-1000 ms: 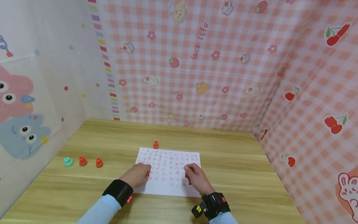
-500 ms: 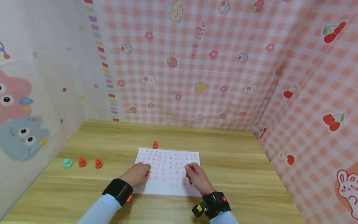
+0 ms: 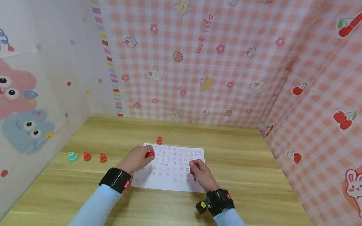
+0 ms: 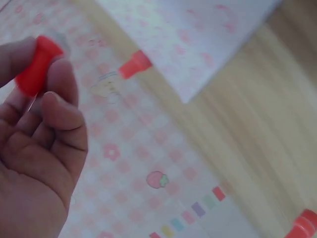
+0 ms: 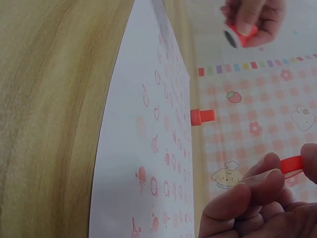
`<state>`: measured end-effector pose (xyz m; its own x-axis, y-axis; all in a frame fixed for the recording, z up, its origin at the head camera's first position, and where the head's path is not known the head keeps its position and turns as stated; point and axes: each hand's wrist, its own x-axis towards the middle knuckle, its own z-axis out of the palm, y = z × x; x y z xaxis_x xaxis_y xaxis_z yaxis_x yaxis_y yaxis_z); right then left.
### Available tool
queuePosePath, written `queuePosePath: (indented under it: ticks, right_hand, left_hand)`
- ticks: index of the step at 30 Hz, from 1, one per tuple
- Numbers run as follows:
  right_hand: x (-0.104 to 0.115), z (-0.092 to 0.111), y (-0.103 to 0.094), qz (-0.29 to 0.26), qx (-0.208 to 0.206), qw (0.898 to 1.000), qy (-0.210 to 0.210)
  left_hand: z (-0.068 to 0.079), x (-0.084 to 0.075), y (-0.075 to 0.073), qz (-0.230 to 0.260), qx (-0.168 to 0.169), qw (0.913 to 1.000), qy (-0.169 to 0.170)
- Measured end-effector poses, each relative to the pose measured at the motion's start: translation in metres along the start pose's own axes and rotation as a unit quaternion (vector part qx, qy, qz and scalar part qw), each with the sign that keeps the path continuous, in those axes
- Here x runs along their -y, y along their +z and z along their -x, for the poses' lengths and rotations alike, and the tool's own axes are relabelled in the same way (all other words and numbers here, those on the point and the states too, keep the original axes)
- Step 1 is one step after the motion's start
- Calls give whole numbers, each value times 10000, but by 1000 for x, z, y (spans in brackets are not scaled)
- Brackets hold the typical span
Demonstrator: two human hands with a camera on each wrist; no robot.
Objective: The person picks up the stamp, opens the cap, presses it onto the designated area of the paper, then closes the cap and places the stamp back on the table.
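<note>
Head view, and your left hand (image 3: 137, 159) grips a red waisted plastic stamp (image 3: 150, 154) above the white printed paper sheet (image 3: 158, 183), left wrist shows it apart from another red stamp (image 4: 135, 65), and right wrist has your right hand (image 5: 262, 189) pinching a small curved red piece (image 5: 291, 164).

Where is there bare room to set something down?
Right: the table between the printed sheet and cherry cloth. Back: a strip between the lone red stamp and back cloth. Crowded: the sheet, with left hand and right hand over it, and the three stamps at left.
</note>
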<state>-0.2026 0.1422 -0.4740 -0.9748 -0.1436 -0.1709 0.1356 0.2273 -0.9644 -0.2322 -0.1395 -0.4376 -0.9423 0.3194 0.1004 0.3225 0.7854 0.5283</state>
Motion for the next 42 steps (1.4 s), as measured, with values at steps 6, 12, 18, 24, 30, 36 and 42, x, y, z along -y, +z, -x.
queuePosePath:
  ticks: [6, 12, 18, 24, 30, 36, 42]
  right_hand:
    - [5, -1, -2, -48, -27, 10000, 70]
    - [6, -1, -4, -94, -76, 9999, 24]
    - [5, -1, -3, -235, -33, 9997, 82]
    - [4, 0, -1, -305, 24, 9995, 31]
    - [4, -3, 0, -464, 115, 9989, 13]
    - [5, -3, 0, -681, 350, 9970, -75]
    - [7, 0, -2, -675, 566, 9960, -119]
  left_hand:
    - [-7, -16, -8, 626, -367, 9972, 190]
    - [-9, -32, -4, 1242, -488, 9903, 400]
    - [-11, -39, 14, 1530, -391, 9847, 743]
    - [-12, -46, 33, 1588, -253, 9840, 762]
    - [-12, -51, 44, 1781, -155, 9803, 844]
    - [-11, -55, 50, 1920, 47, 9781, 804]
    - [-12, -59, 54, 1840, 112, 9794, 821]
